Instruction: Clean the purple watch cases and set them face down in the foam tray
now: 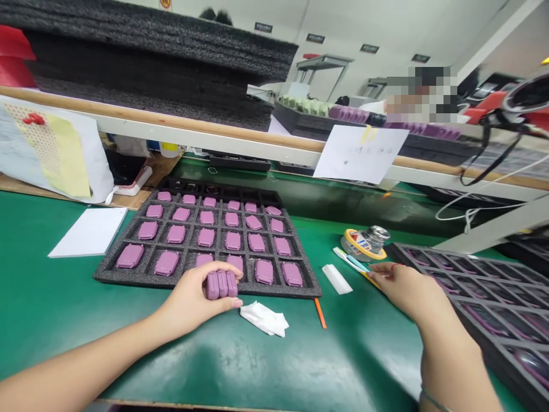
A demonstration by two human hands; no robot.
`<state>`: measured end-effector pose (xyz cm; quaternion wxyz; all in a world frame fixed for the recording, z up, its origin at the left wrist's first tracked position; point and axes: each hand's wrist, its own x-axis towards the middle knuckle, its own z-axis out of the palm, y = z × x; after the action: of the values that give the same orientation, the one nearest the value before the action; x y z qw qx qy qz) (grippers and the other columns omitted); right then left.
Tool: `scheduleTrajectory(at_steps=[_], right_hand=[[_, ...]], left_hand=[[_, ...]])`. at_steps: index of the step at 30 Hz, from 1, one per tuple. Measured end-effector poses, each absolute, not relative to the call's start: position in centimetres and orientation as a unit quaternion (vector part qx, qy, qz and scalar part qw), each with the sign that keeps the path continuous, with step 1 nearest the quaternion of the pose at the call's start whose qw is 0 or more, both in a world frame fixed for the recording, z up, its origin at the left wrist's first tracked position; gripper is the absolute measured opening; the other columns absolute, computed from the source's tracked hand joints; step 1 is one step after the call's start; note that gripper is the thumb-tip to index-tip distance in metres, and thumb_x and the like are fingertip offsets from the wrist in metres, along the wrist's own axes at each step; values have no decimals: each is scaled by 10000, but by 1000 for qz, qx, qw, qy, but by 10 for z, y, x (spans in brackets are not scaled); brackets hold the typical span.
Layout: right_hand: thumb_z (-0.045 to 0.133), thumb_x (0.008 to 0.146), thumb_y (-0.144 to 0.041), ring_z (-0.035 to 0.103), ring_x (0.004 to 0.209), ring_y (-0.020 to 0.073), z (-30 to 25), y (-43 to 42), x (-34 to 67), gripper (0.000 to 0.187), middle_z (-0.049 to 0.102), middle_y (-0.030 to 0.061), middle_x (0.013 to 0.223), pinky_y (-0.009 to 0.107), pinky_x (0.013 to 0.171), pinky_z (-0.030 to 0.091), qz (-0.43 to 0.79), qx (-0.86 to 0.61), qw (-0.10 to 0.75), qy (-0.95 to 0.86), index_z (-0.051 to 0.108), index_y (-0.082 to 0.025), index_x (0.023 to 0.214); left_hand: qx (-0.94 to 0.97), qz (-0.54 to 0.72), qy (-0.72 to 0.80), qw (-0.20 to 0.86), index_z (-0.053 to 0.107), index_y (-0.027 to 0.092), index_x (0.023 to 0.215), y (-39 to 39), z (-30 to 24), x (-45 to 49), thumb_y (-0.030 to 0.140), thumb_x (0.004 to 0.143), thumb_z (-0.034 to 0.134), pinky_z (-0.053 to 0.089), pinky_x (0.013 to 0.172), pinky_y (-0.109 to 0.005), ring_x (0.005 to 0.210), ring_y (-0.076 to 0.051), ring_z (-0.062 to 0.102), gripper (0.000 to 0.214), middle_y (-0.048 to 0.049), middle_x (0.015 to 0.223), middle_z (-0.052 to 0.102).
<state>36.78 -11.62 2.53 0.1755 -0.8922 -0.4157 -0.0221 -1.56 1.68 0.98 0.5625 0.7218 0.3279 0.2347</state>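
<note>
Head view: left hand (pixel 189 300) clasping pieces (pixel 222 284)

Nothing legible: wall plaques (pixel 263 27) at far center, a white paper sheet (pixel 359 153) and a tin's label (pixel 362 243) at right, all too small or faint

The left hand (pixel 193 300) holds three pink pieces (pixel 222 284) pressed close, side by side, with the fingers curled around them. Each piece is a smooth block with round corners. The hand is over the front edge of a black foam tray (pixel 274 289), low in the middle of the frame. More pink pieces (pixel 263 271) of the same kind lie flat in the tray, one in each little square, in neat rows. The right hand (pixel 405 292) is open and low on the right side of the frame. Its fingertips are just beside a thin white and blue stick (pixel 351 259).
</note>
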Motion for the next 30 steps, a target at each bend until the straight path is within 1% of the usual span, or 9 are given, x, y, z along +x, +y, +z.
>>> scheduleTrajectory(at_steps=[4, 9, 12, 14, 16, 18, 22, 26, 30], right_hand=[[707, 680, -260, 615, 468, 267, 13, -123, 383, 99, 683, 73, 595, 363, 501, 413, -6, -886, 176, -429, 640, -264, 607], [551, 782, -200, 631, 558, 313, 6, -113, 362, 170, 615, 97, 616, 413, 542, 430, -75, -846, 226, -477, 557, -276, 630], [484, 898, -292, 685, 743, 313, 1, -105, 311, 151, 680, 141, 808, 415, 633, 497, -101, -791, 279, -536, 597, -252, 805], [492, 943, -419, 686, 678, 245, -3, -103, 268, 212, 704, 79, 804, 344, 602, 524, -70, -739, 293, -603, 622, -257, 899], [436, 1002, -412, 652, 547, 166, -6, -102, 232, 262, 701, 24, 739, 252, 500, 497, -14, -645, 280, -711, 645, -268, 938], [364, 1048, -381, 670, 540, 137, -5, -99, 214, 337, 729, 19, 769, 221, 496, 503, -10, -596, 247, -764, 670, -259, 982], [343, 1051, -432, 741, 612, 172, 7, -94, 218, 425, 785, 43, 846, 246, 509, 555, -91, -630, 226, -737, 679, -236, 879], [310, 1066, -419, 727, 564, 139, 19, -100, 219, 440, 772, -6, 764, 213, 497, 545, -35, -596, 191, -779, 683, -260, 894], [336, 1057, -437, 731, 540, 165, 25, -102, 209, 434, 786, 4, 786, 240, 429, 512, -111, -614, 189, -758, 684, -249, 877]], left_hand=[[715, 237, 322, 574, 683, 221, 1067, 17, 7, -16, 300, 710, 827, 493, 1031, -463, 1070, -257, 688, 393, -67, 1150, 729], [719, 235, 313, 575, 696, 225, 1069, 15, 5, -15, 268, 693, 842, 515, 988, -433, 1046, -252, 701, 405, -59, 1121, 742], [719, 231, 307, 580, 698, 208, 1083, 14, 4, -14, 258, 687, 848, 518, 966, -409, 1020, -242, 704, 426, -65, 1116, 746], [721, 233, 304, 577, 698, 196, 1087, 14, 4, -14, 255, 686, 850, 515, 957, -393, 1015, -239, 699, 433, -69, 1113, 748], [728, 239, 293, 571, 702, 190, 1082, 15, 3, -16, 241, 684, 849, 510, 947, -376, 1010, -235, 694, 428, -68, 1106, 750], [737, 240, 275, 569, 705, 189, 1078, 16, 4, -17, 243, 689, 848, 505, 939, -359, 1003, -228, 691, 418, -63, 1099, 751], [742, 210, 265, 579, 708, 187, 1071, 19, 5, -19, 272, 696, 857, 504, 913, -340, 970, -217, 692, 412, -50, 1067, 754], [755, 215, 257, 564, 715, 191, 1062, 20, 5, -18, 268, 679, 873, 495, 901, -324, 981, -214, 685, 422, -40, 1060, 754], [760, 202, 267, 557, 718, 193, 1065, 19, 4, -18, 264, 682, 870, 504, 855, -311, 911, -200, 685, 418, -27, 988, 757]])
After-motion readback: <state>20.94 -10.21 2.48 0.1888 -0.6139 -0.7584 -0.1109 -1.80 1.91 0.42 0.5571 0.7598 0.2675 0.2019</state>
